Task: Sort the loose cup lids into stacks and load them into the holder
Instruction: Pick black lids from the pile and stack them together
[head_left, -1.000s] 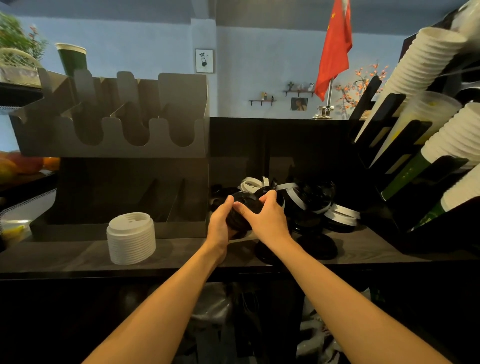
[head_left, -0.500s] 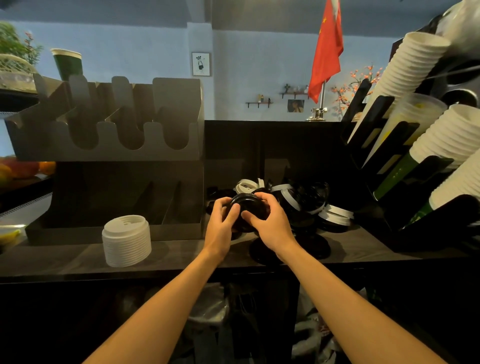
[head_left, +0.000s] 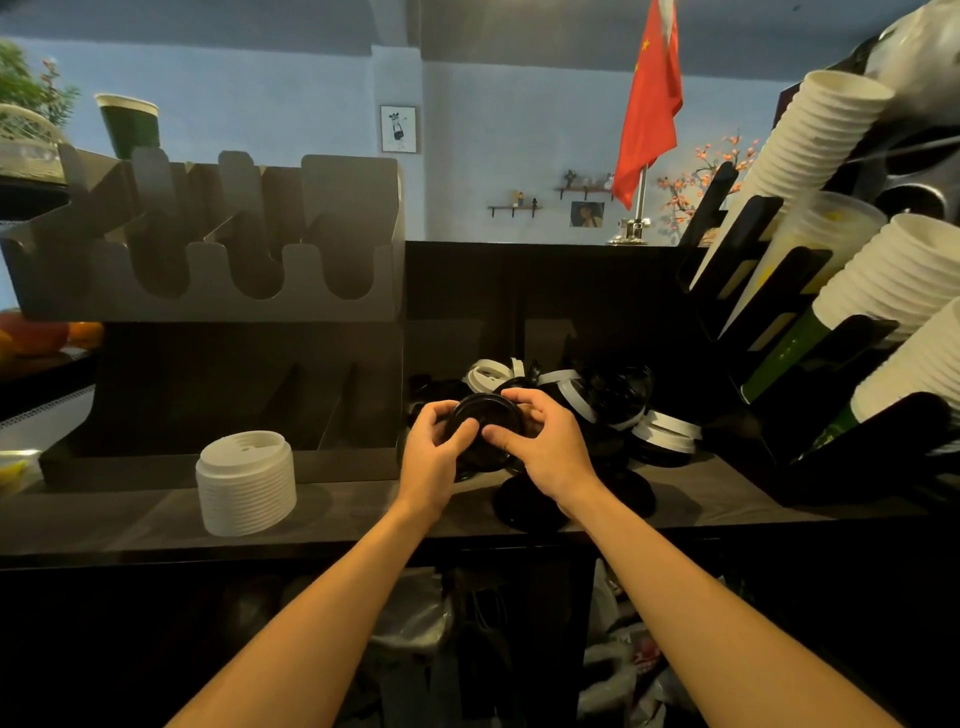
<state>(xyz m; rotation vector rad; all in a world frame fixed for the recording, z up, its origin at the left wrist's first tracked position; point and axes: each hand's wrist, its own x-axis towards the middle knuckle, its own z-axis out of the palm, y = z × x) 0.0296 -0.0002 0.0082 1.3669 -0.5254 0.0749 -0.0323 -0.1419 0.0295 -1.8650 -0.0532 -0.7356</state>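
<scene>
Nearest the camera, two bare forearms reach forward and converge over the front edge of the dark bench. Both hands are curled around a small stack of black lids: the left hand cups its left side with the thumb laid across the near face, and the right hand closes on its right side, thumb pressed to the near rim and fingers wrapped over the top. That stack is held just above the bench, tilted so its round top faces up and toward the camera, with its short stacking axis leaning the same way. Left of the hands, well apart, a stack of white lids stands upright on the bench. Just behind and to the right of the hands lies a loose heap of black and white lids. Beyond the white stack, up and to the left of the hands, sits the grey holder with its scalloped slots.
</scene>
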